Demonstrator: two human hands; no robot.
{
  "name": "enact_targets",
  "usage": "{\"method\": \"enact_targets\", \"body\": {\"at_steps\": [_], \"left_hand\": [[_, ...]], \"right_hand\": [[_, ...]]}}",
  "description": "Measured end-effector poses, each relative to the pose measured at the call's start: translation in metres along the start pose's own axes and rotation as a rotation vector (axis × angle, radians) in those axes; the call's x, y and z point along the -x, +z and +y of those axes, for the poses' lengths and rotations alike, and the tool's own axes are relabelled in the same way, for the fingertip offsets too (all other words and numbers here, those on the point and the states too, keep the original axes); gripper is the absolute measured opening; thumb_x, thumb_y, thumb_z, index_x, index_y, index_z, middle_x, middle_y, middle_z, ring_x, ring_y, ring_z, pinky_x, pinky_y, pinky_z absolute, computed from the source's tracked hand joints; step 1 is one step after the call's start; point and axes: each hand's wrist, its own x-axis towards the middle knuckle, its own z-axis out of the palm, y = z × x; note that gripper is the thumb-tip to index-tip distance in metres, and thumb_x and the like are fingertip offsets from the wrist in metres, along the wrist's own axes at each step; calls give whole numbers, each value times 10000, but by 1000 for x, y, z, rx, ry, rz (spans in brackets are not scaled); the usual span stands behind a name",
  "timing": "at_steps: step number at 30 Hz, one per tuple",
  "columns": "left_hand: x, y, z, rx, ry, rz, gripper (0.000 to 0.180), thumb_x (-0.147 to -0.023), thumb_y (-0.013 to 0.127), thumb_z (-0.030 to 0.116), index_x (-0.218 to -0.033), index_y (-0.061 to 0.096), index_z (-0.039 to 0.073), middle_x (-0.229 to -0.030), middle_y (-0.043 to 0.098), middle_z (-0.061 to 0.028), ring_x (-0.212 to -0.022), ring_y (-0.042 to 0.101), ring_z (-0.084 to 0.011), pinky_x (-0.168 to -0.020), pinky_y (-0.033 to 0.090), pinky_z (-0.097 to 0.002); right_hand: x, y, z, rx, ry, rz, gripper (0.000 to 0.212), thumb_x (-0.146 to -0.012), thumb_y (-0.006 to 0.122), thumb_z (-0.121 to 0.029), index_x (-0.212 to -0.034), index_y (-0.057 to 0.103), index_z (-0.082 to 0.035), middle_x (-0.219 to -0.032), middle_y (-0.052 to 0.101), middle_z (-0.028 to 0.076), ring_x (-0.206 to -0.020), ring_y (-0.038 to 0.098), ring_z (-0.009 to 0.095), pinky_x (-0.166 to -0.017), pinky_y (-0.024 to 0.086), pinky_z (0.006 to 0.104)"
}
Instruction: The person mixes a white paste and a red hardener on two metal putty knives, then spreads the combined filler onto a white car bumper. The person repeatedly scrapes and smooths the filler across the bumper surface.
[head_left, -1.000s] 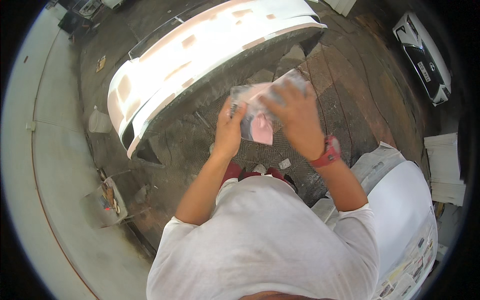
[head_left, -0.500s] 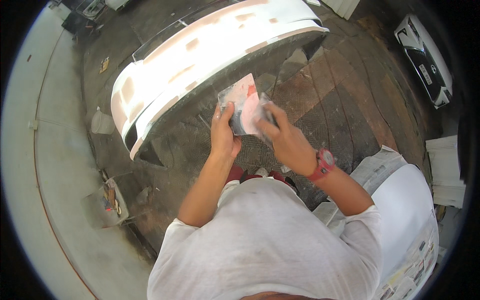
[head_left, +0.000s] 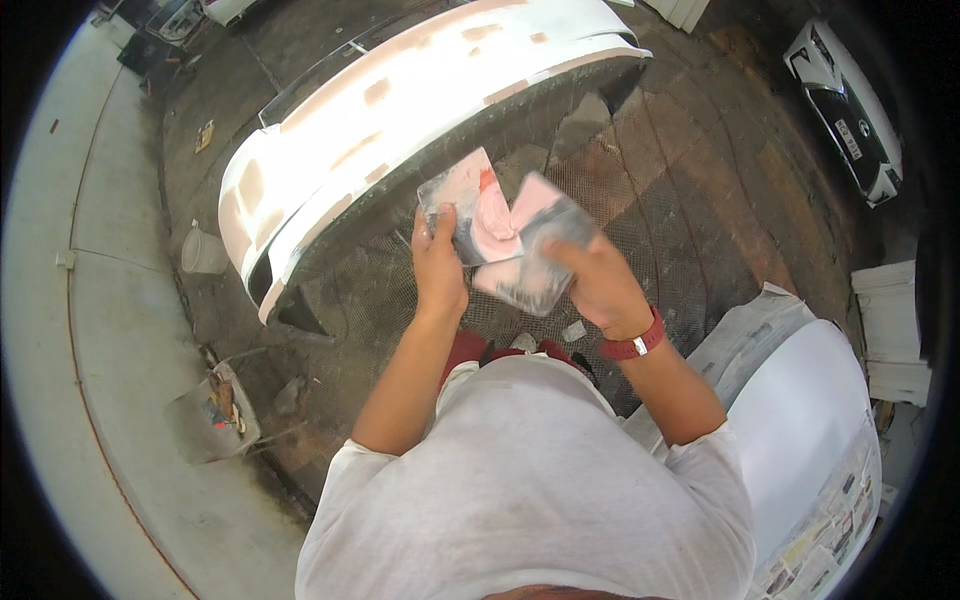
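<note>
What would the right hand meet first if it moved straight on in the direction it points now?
Probably the flat board smeared with pink filler in the left hand; the right hand points its own spreader at it. Contact is unclear.

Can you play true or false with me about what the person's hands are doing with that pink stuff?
1. The left hand holds a flat board smeared with pink paste. True.
2. The right hand is empty. False: it holds a second flat scraper.
3. A white car bumper lies in front of the person. True.
4. The red wristband is on the left wrist. False: it is on the right.
</note>
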Motion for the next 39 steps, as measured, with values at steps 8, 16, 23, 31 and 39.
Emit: {"method": "enact_targets", "body": {"at_steps": [8,16,23,31,39], "left_hand": [[0,-1,14,137,-281,-194,451,-1068,613,203,-1470,512,27,-1335,661,-118,-1200,670,-203,-1051,547,-378],[6,-1,16,179,-362,-206,494,-1079,604,246,-1513,469,54,-1409,624,-99,-1218,667,-214,-1046,557,-375],[9,7,6,-220,-44,-266,522,-1105,569,267,-1540,443,8,-1423,591,-123,-1266,578,-211,-1095,456,-362],[-1,-19,-13,148,85,163,443,-1099,556,192,-1496,469,16,-1373,611,-133,-1229,612,-220,-1045,515,-382],[10,4,7,240,-200,-124,434,-1095,558,175,-1493,473,24,-1396,607,-135,-1253,615,-224,-1064,522,-389]], "right_hand": [[-17,-52,-41,332,-60,36,483,-976,717,-75,-1425,557,2,-1262,710,98,-1081,696,166,-970,562,333],[-15,-81,-35,633,-74,-73,504,-937,701,-17,-1425,588,-72,-1285,694,69,-1157,663,177,-1025,518,327],[-12,0,-20,1939,-932,20,513,-878,614,-51,-1362,672,-212,-1322,625,122,-1300,563,384,-1127,413,584],[21,10,-24,1933,-784,-448,548,-849,618,5,-1352,680,-203,-1442,561,122,-1448,444,380,-1191,307,666],[-8,-6,-4,1585,-385,-108,621,-879,533,101,-1447,565,-150,-1534,438,223,-1387,491,465,-1148,435,520]]}}
